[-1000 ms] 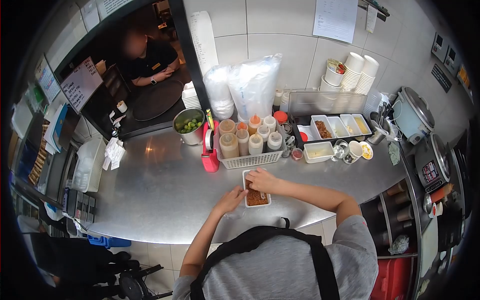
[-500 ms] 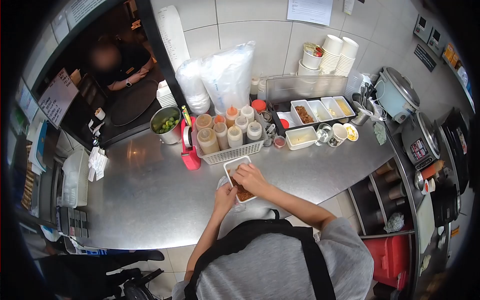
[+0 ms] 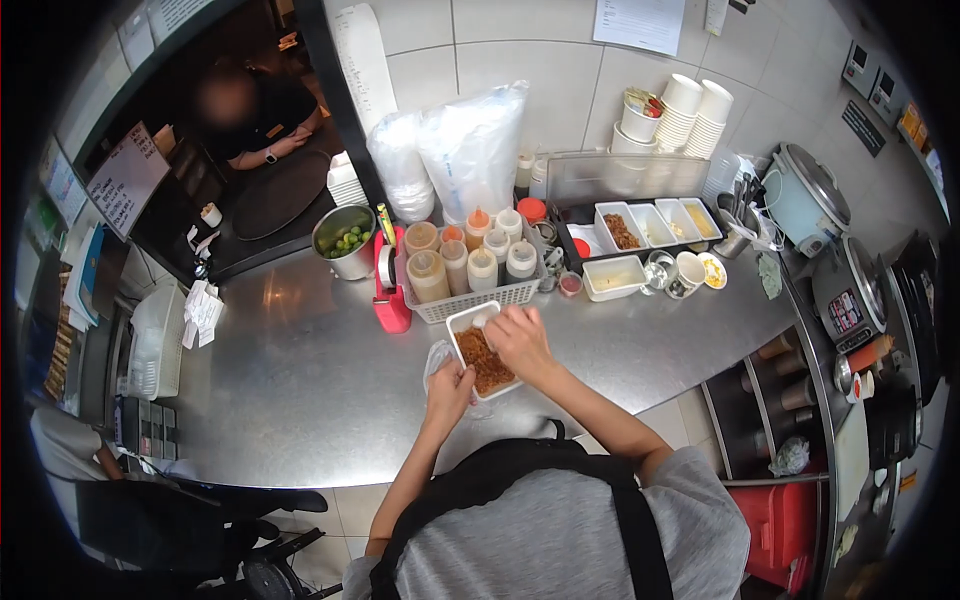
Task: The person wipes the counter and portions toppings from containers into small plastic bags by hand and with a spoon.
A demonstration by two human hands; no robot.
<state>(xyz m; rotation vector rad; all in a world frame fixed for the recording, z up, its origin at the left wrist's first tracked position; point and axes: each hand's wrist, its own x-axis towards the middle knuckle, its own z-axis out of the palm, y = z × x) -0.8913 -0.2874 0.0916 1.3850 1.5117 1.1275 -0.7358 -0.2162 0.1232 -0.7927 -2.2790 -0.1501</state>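
A white rectangular tub (image 3: 466, 318) holds reddish-brown crumbly food (image 3: 484, 360) and is tilted over the steel counter. My left hand (image 3: 450, 392) grips the tub's left side, with a clear plastic bag (image 3: 438, 357) beside and under it. Over the tub's upper right part is my right hand (image 3: 518, 340), its fingers closed at the rim; what they pinch, if anything, is hidden.
Behind the tub stands a grey basket (image 3: 470, 304) of squeeze bottles, with a pink tape dispenser (image 3: 391, 308) and a pot of green fruit (image 3: 345, 243) to its left. A topping rack (image 3: 640, 232) is right. Two other people are at left.
The tub first turned and moved left off its upright position. Since then my right hand has shifted right and up, uncovering more of the food.
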